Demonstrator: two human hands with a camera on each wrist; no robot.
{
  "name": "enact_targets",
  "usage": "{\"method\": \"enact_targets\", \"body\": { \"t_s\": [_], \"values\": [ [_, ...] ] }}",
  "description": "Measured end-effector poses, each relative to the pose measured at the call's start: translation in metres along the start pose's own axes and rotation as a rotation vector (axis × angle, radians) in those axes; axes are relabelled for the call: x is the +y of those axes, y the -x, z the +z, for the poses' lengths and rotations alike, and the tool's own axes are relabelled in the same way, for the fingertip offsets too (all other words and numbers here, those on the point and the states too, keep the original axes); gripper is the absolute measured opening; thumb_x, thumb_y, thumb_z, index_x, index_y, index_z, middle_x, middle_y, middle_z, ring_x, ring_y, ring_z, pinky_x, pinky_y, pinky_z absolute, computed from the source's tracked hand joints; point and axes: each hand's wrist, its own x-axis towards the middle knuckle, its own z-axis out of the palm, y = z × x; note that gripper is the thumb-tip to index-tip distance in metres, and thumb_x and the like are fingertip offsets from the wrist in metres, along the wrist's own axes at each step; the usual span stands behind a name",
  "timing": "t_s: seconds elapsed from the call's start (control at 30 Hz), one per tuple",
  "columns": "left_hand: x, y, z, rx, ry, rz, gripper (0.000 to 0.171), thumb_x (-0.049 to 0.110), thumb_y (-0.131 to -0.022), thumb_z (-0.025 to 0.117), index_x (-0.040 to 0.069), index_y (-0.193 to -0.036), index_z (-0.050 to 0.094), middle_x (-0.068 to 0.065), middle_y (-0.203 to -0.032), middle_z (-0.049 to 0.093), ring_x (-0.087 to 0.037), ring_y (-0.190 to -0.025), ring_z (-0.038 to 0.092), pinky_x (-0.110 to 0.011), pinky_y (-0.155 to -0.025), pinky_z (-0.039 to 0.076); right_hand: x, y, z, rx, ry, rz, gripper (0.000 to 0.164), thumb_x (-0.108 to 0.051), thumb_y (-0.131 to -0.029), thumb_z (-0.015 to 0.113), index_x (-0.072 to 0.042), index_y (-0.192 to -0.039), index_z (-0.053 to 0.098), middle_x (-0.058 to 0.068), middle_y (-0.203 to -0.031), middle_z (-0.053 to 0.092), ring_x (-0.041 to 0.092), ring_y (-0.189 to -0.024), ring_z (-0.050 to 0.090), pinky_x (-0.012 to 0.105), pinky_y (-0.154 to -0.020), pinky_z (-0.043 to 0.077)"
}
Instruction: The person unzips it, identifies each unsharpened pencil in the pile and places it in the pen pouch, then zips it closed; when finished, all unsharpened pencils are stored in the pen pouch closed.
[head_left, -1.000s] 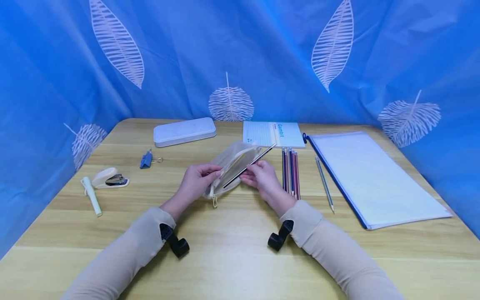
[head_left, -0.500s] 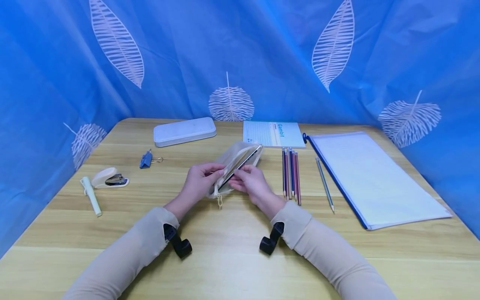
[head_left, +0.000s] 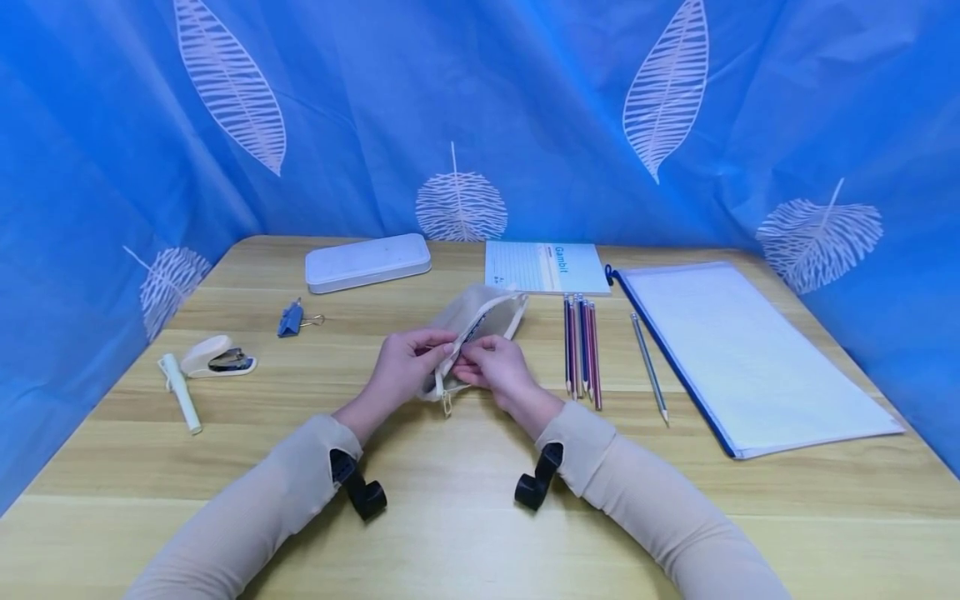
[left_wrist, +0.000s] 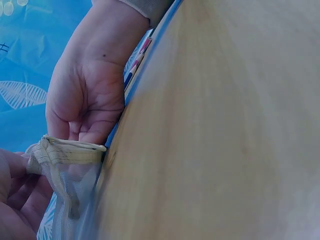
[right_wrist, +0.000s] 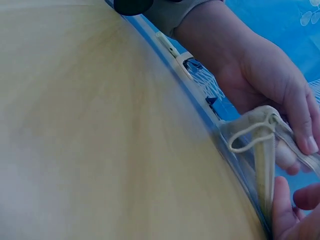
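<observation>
A pale, see-through mesh zipper pouch (head_left: 453, 312) stands tilted at the middle of the table, its mouth apart. My left hand (head_left: 405, 362) pinches the far side of the zip edge, as the right wrist view also shows. My right hand (head_left: 498, 367) has its fingers curled at the near edge of the mouth, gripping the pouch there; its fingertips are partly hidden. Between the two sides shows a short dark piece of a pencil (head_left: 476, 326), mostly hidden inside. A zip pull loop (right_wrist: 239, 142) hangs at the pouch's near end.
Several striped pencils (head_left: 581, 350) lie right of the pouch, with a single pencil (head_left: 649, 367) beyond. A zip document folder (head_left: 757, 358) lies far right. Behind are a notepad (head_left: 517, 265) and white case (head_left: 367, 263). Leftward lie a binder clip (head_left: 291, 320), stapler (head_left: 213, 358) and pale-green pen (head_left: 180, 392).
The pencil in my right hand has gone down into the pouch and is now mostly hidden. My right hand has moved left to the pouch's mouth. My left hand keeps its pinch, shifting slightly right.
</observation>
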Motion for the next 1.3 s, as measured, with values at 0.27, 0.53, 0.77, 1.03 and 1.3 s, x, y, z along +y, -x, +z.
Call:
{"method": "enact_targets", "body": {
  "t_s": [0.27,0.53,0.77,1.03,1.3],
  "values": [
    [0.003,0.001,-0.004,-0.009,-0.006,-0.053,0.018,0.008,-0.086,0.065,0.007,-0.103,0.071,-0.012,-0.101,0.069,-0.016,-0.081,0.06,-0.022,-0.067,0.05,-0.018,0.008,-0.028,-0.013,0.124,-0.007,0.024,-0.009,-0.092,0.054,0.007,-0.111,0.052,0.012,-0.085,0.06,0.014,-0.067,0.062,0.027,-0.07,0.055],
    [0.001,0.002,-0.007,-0.016,0.034,-0.053,0.018,0.007,-0.085,0.065,0.004,-0.102,0.07,-0.015,-0.098,0.069,-0.011,-0.075,0.061,-0.022,-0.065,0.052,-0.039,0.016,-0.076,-0.025,0.288,-0.06,0.029,-0.004,-0.091,0.053,0.007,-0.117,0.048,0.01,-0.091,0.059,0.012,-0.071,0.062,0.024,-0.069,0.054],
    [0.0,0.003,-0.009,-0.021,0.03,-0.041,0.018,0.007,-0.085,0.065,0.004,-0.102,0.07,-0.016,-0.1,0.069,-0.012,-0.076,0.061,-0.021,-0.065,0.052,-0.045,0.016,-0.115,0.015,0.358,-0.131,0.031,-0.005,-0.092,0.052,0.01,-0.118,0.045,0.009,-0.091,0.06,0.01,-0.072,0.062,0.023,-0.07,0.054],
    [-0.002,0.004,-0.01,-0.031,0.009,-0.06,0.018,0.008,-0.085,0.065,0.006,-0.102,0.071,-0.014,-0.103,0.068,-0.013,-0.077,0.061,-0.022,-0.065,0.052,-0.048,0.017,-0.148,0.079,0.445,-0.166,0.031,-0.003,-0.089,0.055,0.01,-0.115,0.045,0.01,-0.094,0.059,0.009,-0.072,0.061,0.022,-0.07,0.053],
    [-0.002,0.004,-0.013,-0.045,0.005,-0.077,0.018,0.009,-0.086,0.065,0.007,-0.103,0.071,-0.015,-0.103,0.068,-0.014,-0.077,0.06,-0.022,-0.064,0.052,-0.052,0.013,-0.167,0.088,0.563,-0.137,0.041,-0.005,-0.086,0.061,0.01,-0.12,0.043,0.006,-0.092,0.054,0.008,-0.073,0.058,0.024,-0.071,0.053]
  ]
}}
